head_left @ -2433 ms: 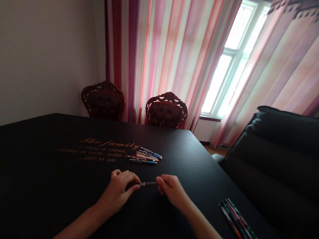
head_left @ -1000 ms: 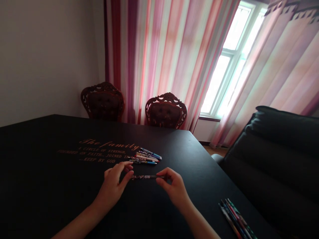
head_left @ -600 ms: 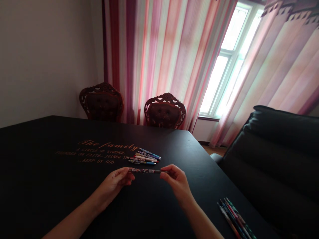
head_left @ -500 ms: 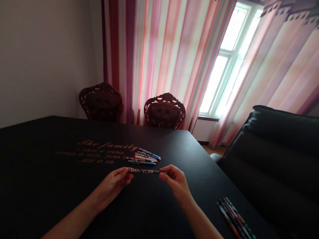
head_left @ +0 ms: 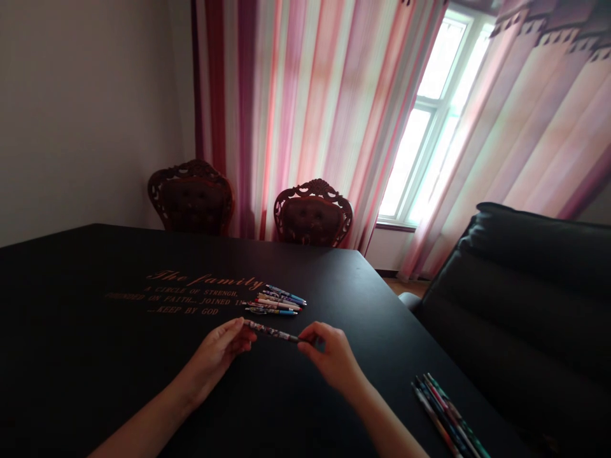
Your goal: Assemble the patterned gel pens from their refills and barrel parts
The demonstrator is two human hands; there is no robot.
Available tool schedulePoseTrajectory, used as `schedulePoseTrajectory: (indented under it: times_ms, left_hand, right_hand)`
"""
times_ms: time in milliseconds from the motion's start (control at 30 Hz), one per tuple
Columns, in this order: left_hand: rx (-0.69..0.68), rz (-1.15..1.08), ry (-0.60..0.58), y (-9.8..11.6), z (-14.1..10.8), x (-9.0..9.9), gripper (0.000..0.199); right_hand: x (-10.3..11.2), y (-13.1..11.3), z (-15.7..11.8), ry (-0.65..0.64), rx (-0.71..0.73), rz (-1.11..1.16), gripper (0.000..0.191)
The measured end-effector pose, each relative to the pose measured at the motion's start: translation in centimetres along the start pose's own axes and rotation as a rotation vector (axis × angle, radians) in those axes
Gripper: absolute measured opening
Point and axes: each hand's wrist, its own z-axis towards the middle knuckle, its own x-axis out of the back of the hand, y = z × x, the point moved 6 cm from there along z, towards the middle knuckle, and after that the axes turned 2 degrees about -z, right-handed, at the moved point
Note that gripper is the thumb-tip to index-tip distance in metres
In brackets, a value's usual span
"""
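Black tabletop (head_left: 119,381) fills the lower part of your head view, running well back toward the far chairs. Your left hand (head_left: 220,346) pinches one end of a slim patterned pen (head_left: 272,331), thumb uppermost, remaining fingers loosely curled below. Your right hand (head_left: 331,356) pinches the opposite end, the plain dark one, between thumb and fingers. Pen spans the gap between your hands, its right end lower in view than its left; cannot tell whether it clears the surface.

Just beyond it, a loose bunch of pens (head_left: 279,305) lies roughly crosswise, blue, white and red showing, next to gold lettering (head_left: 205,280) that begins "The family". Second bunch of pens (head_left: 447,413) lies well off to your right, pointing away from you near the table's right edge; its near ends run out of frame.

Far side: two carved wooden chairs (head_left: 314,217) with tufted dark backs, striped pink and purple curtain (head_left: 310,95) behind, bright white-framed window (head_left: 429,127) to its right. Black padded seat (head_left: 515,305) stands beside the table on your right.
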Motion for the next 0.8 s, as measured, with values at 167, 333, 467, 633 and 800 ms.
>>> schedulePoseTrajectory:
  times_ms: [167,333,467,633,800]
  left_hand:
    - [-0.119,0.254,0.011,-0.1,0.6,0.8,0.043]
    - [-0.133,0.379,-0.008,-0.5,1.2,1.0,0.049]
    - [-0.152,0.452,-0.047,-1.2,1.8,1.2,0.05]
    - [-0.177,0.495,-0.075,-2.1,2.6,1.6,0.05]
    - [-0.166,0.531,-0.064,-2.4,2.8,1.7,0.048]
  right_hand:
    - [4.8,-1.7,0.9,0.153,0.107,-0.24,0.001]
    - [13.4,1.4,-2.8,0.375,-0.068,-0.371,0.018]
    - [19.1,7.2,-11.8,0.558,-0.354,-0.389,0.037]
    - [21.8,12.7,-21.9,0.643,-0.641,-0.401,0.042]
    - [21.6,14.2,-24.9,0.609,-0.737,-0.389,0.04]
